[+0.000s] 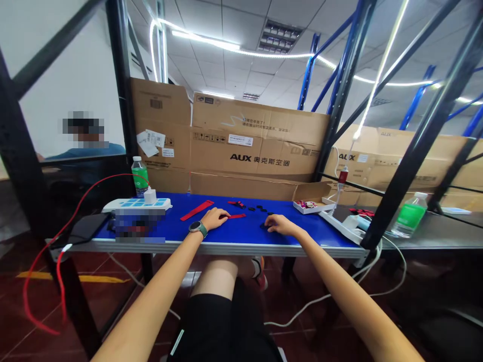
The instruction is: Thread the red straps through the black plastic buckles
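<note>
Both my arms reach out to a blue table (241, 232). My left hand (214, 218), with a watch on its wrist, rests curled on the table and its fingertips touch a short red strap (237, 216). My right hand (277, 224) lies with its fingers closed over a small black part (265, 226). A longer red strap (196, 210) lies to the left of my left hand. Several small black pieces (259, 207) and a red-and-black piece (237, 203) lie further back.
A white power strip (136, 204) with a charger and a green-labelled bottle (140, 175) stand at the table's left. A small open carton (314, 202) sits at the right, with a second bottle (409, 215) beyond. Large cardboard boxes (256, 146) wall the back. A person sits at far left.
</note>
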A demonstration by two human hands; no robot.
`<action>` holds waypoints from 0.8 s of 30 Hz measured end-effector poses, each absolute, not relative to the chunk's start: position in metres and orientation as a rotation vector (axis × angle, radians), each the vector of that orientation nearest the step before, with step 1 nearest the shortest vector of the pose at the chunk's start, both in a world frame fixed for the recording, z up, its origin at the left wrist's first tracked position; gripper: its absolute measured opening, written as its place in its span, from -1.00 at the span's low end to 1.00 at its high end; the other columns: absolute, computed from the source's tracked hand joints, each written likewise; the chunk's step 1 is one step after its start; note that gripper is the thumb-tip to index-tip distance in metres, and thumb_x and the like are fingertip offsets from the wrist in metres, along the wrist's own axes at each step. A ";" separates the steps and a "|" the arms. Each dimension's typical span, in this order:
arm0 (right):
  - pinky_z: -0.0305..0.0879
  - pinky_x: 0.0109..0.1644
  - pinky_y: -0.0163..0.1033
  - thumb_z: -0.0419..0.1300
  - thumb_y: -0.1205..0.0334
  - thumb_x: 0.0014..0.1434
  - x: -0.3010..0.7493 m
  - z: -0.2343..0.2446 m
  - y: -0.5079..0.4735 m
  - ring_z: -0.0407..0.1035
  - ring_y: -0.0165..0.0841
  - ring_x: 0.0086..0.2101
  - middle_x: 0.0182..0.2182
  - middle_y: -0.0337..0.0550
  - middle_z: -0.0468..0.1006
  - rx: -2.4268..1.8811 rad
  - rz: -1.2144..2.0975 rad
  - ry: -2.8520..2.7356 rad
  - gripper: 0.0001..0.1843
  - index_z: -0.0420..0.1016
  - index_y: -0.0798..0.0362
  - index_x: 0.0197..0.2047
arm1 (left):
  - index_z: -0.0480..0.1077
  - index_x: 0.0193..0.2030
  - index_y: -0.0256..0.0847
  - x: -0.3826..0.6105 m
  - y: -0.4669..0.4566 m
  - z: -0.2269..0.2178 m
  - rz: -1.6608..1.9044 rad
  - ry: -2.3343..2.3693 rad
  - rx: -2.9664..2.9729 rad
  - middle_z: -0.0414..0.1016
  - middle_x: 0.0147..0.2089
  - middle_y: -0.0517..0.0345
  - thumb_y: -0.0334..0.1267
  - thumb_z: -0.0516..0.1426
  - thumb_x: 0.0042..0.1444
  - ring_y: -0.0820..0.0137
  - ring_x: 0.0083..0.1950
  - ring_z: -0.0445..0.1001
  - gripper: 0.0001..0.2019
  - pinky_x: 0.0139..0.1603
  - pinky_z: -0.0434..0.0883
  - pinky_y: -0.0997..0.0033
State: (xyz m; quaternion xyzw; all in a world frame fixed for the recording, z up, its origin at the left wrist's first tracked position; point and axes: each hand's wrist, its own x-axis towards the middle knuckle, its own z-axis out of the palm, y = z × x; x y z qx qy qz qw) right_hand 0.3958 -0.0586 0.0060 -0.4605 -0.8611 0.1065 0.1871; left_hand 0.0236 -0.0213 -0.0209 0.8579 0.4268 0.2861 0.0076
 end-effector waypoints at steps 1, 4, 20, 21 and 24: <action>0.31 -0.10 -0.27 0.36 0.31 0.01 0.395 0.004 -0.054 0.47 -0.29 -0.20 -0.23 -0.16 0.62 -1.309 0.295 -2.413 -0.72 0.58 0.04 -0.15 | 0.59 0.00 -0.01 0.023 -0.021 -0.021 0.893 1.340 2.676 0.62 0.05 0.20 -0.15 0.10 0.24 0.27 0.04 0.51 -0.71 0.13 0.38 0.33; 0.29 -0.11 -0.28 0.34 0.30 0.08 0.391 -0.001 -0.037 0.46 -0.31 -0.23 -0.25 -0.16 0.61 -1.369 0.185 -2.366 -0.80 0.57 0.05 -0.17 | 0.59 0.00 -0.01 0.023 -0.020 -0.022 0.889 1.344 2.663 0.62 0.05 0.19 -0.15 0.11 0.23 0.26 0.05 0.50 -0.71 0.13 0.38 0.33; 0.24 0.00 -0.28 -0.08 0.18 0.46 0.331 0.014 -0.006 0.44 -0.25 -0.05 -0.07 0.06 0.56 -1.639 -0.270 -2.329 -0.70 0.42 0.09 0.03 | 0.60 -0.01 0.03 0.021 -0.020 -0.023 0.925 1.345 2.638 0.61 0.05 0.20 -0.15 0.13 0.21 0.23 0.04 0.51 -0.73 0.14 0.38 0.29; 0.25 0.00 -0.28 -0.09 0.19 0.46 0.332 0.012 -0.003 0.44 -0.25 -0.05 -0.07 0.05 0.56 -1.665 -0.245 -2.288 -0.69 0.43 0.07 0.03 | 0.60 -0.01 0.04 0.021 -0.020 -0.023 0.922 1.346 2.636 0.62 0.05 0.20 -0.15 0.13 0.21 0.23 0.04 0.51 -0.73 0.13 0.38 0.29; 0.26 0.03 -0.20 -0.07 0.21 0.44 0.339 0.006 0.005 0.41 -0.19 0.01 -0.01 0.08 0.53 -1.794 -0.277 -2.147 -0.68 0.47 0.05 0.03 | 0.60 -0.01 0.03 0.021 -0.022 -0.022 0.906 1.355 2.637 0.62 0.04 0.20 -0.16 0.12 0.21 0.22 0.05 0.50 -0.72 0.13 0.38 0.28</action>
